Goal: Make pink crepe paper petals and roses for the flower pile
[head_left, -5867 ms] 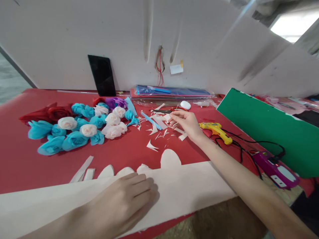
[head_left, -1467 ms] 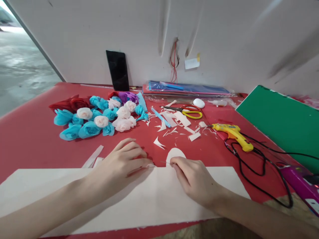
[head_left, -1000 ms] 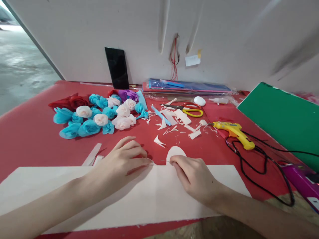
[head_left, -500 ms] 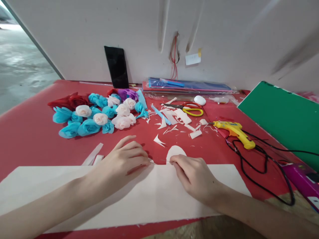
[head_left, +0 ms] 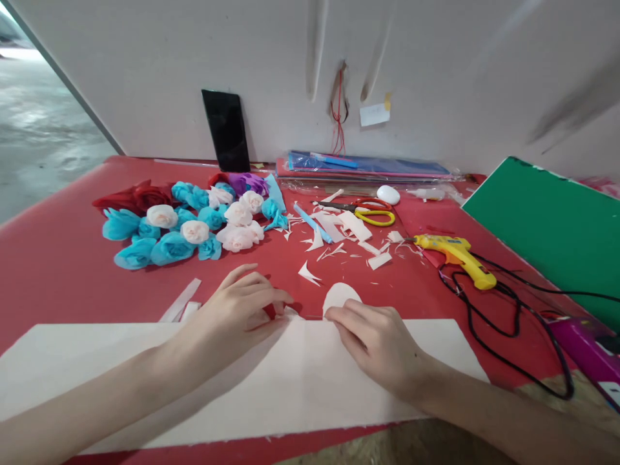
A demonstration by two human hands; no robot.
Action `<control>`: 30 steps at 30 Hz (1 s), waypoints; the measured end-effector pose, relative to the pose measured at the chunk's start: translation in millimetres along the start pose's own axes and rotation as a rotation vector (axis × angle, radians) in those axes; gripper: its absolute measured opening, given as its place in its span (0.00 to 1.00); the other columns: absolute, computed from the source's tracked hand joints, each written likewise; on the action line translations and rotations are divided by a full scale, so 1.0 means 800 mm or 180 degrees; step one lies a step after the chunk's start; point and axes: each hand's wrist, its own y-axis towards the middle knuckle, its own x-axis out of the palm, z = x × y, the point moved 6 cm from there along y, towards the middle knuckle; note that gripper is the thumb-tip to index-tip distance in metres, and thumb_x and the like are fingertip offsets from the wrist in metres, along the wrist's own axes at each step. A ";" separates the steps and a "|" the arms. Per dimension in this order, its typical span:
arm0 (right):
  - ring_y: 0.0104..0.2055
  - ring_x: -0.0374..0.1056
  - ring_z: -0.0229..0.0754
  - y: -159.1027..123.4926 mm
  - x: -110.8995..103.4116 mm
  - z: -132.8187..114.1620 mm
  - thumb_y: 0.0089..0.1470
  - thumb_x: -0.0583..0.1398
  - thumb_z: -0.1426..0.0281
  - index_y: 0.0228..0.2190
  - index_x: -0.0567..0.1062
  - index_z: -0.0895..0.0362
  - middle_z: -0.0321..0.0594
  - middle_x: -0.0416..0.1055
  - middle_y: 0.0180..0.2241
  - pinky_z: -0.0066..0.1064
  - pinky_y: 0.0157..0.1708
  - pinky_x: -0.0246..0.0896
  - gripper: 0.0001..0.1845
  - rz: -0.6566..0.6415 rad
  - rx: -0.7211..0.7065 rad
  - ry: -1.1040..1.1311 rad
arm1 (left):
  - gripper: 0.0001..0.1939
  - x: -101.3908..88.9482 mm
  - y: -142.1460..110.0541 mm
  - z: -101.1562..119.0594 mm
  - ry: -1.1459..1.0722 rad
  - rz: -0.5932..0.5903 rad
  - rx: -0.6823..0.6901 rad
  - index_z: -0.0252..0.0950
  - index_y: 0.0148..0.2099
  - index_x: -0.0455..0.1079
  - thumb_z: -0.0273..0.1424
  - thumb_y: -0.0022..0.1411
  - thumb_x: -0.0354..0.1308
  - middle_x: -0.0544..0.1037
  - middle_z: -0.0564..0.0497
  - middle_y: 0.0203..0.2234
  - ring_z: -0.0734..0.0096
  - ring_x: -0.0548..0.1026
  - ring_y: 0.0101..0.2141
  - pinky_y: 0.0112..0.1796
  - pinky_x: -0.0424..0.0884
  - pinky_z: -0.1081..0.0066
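A wide sheet of white paper lies across the front of the table under both my forearms. My left hand is at its far edge, thumb and forefinger closing on a small white paper piece that is mostly hidden by the fingers. To the right, my right hand pinches the lower end of a round-topped white paper petal. Its fingertips rest by the sheet's edge, and the other fingers are curled under. Small white strips lie just beyond my left wrist.
Blue, white, red and purple paper flowers lie at the back left. Paper scraps, scissors and a blue pen fill the middle. A yellow glue gun with a black cable is right. A phone leans on the wall.
My left hand has drawn slightly left and its fingers have bent, showing more of the small paper piece. My right fingertips have shifted slightly left on the petal.
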 end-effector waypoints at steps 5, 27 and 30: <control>0.25 0.69 0.37 0.000 -0.001 -0.002 0.58 0.51 0.77 0.38 0.77 0.59 0.39 0.73 0.27 0.26 0.22 0.55 0.15 0.0064 -0.0125 -0.0142 | 0.06 0.001 -0.001 -0.002 -0.0025 0.0010 -0.0045 0.40 0.38 0.68 0.32 0.63 0.50 0.79 0.58 0.29 0.70 0.72 0.31 0.44 0.58 0.66; 0.24 0.67 0.37 0.004 0.003 -0.007 0.57 0.49 0.79 0.37 0.77 0.59 0.39 0.71 0.28 0.28 0.18 0.53 0.17 -0.0106 -0.0246 -0.0520 | 0.09 -0.011 0.003 0.003 -0.0489 0.0038 -0.0423 0.38 0.37 0.72 0.30 0.61 0.49 0.78 0.53 0.31 0.72 0.75 0.31 0.26 0.69 0.78; 0.24 0.67 0.37 0.003 0.003 -0.007 0.57 0.50 0.79 0.37 0.77 0.59 0.39 0.71 0.28 0.28 0.18 0.54 0.16 -0.0131 -0.0258 -0.0541 | 0.10 -0.011 0.002 0.002 -0.0558 0.0071 -0.0484 0.37 0.39 0.72 0.31 0.61 0.49 0.79 0.52 0.31 0.72 0.75 0.30 0.25 0.68 0.78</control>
